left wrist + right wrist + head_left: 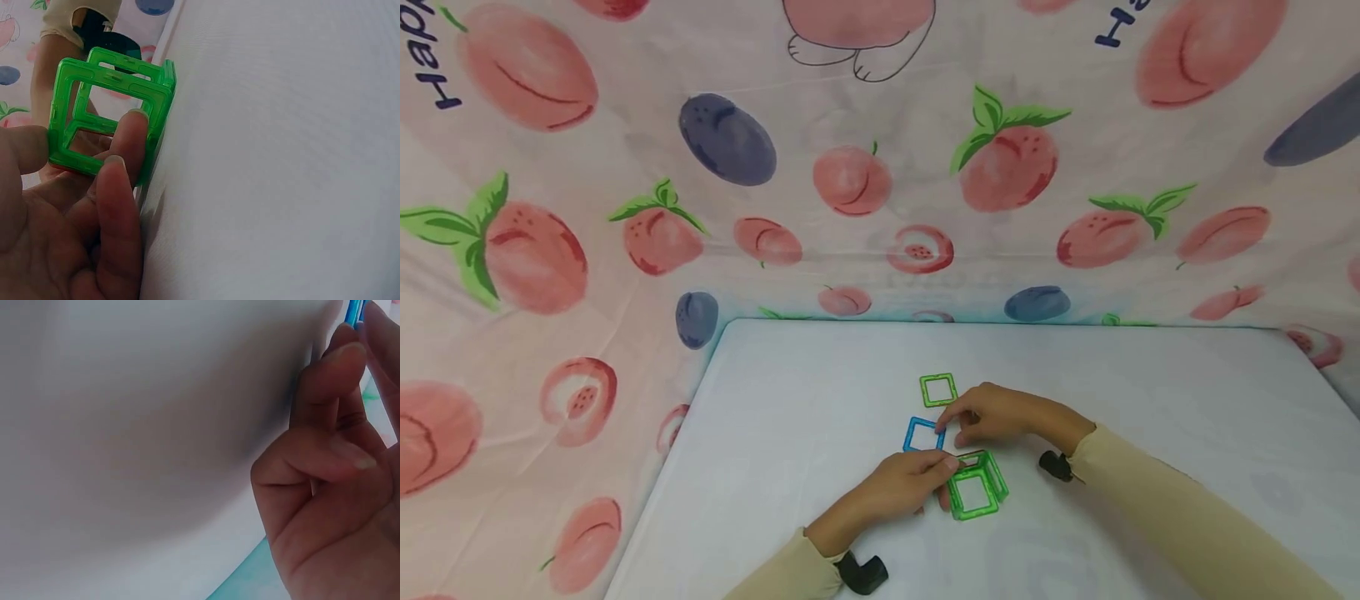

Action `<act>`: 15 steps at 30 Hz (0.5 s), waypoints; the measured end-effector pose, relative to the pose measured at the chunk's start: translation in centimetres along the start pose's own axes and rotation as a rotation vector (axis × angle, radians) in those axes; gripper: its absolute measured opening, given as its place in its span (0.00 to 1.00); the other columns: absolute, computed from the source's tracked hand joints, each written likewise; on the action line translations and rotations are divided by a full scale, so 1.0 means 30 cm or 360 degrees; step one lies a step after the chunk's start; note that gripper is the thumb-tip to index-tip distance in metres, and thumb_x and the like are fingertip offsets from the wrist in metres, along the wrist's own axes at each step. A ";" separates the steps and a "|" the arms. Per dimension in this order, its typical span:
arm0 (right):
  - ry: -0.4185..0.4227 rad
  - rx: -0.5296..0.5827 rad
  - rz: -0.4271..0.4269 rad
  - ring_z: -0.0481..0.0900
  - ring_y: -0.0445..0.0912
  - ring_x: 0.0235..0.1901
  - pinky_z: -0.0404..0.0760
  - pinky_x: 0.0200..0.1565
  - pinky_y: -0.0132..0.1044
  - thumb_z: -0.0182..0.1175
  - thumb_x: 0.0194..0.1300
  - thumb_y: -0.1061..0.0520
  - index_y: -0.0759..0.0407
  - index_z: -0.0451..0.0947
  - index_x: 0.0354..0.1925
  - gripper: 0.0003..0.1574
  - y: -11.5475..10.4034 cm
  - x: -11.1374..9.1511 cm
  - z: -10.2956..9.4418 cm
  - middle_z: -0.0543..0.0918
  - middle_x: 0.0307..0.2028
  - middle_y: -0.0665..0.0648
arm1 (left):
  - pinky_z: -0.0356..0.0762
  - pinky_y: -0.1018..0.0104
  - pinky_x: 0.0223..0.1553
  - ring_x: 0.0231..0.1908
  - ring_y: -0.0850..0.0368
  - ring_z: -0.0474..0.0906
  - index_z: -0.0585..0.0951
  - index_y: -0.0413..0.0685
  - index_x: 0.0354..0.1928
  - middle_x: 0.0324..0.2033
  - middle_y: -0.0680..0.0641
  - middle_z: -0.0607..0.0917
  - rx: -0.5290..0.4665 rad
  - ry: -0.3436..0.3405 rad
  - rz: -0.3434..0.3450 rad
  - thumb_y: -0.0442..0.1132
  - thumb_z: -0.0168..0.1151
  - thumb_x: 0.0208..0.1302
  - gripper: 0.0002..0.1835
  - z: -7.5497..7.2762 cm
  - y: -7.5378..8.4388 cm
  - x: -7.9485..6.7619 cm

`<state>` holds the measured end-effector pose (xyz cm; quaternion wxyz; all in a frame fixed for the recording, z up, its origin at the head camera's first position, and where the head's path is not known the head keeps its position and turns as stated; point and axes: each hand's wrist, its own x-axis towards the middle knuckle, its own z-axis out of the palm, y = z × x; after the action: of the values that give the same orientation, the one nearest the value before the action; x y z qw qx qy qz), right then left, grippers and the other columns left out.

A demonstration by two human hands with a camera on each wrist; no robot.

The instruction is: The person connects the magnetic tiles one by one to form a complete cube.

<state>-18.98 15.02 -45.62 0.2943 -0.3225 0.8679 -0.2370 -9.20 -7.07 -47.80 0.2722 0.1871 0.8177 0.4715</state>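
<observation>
My left hand [898,487] grips a partly built box of green magnetic tiles [976,515] at its left side. In the left wrist view the thumb is at one edge of the green box [112,76], and a fingertip shows against its open square frame. A blue square magnetic tile [910,434] lies just beyond the left fingers. My right hand [996,412] pinches the blue tile's right edge with its fingertips. Only a sliver of the blue tile [354,312] shows in the right wrist view, between fingertips; the other fingers are curled.
A lime-green square tile [924,392] lies farther back on the white table [805,392], close to the right knuckles. Behind the table and to its left hangs a fruit-print cloth [805,108]. Each wrist wears a black device, at the left [862,575] and right [1055,466].
</observation>
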 end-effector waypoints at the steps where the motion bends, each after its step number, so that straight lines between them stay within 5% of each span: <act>1: 0.0021 0.0002 0.0003 0.75 0.39 0.30 0.74 0.37 0.33 0.70 0.66 0.52 0.38 0.86 0.52 0.16 0.009 -0.010 0.000 0.79 0.27 0.43 | 0.70 0.70 0.26 0.22 0.63 0.73 0.83 0.59 0.44 0.26 0.57 0.86 0.0000 0.0000 -0.0004 0.61 0.45 0.80 0.21 0.000 0.000 -0.001; 15: 0.0268 -0.0076 0.0147 0.72 0.37 0.25 0.73 0.31 0.30 0.77 0.58 0.54 0.43 0.85 0.40 0.12 0.101 -0.163 0.006 0.76 0.22 0.43 | 0.72 0.68 0.27 0.26 0.61 0.75 0.84 0.59 0.47 0.26 0.56 0.86 -0.0101 0.0000 -0.0072 0.61 0.47 0.78 0.21 0.004 -0.003 -0.002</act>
<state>-17.09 20.45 -45.82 0.2232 -0.2679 0.9089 -0.2287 -9.09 -7.07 -47.90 0.2887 0.1598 0.8063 0.4909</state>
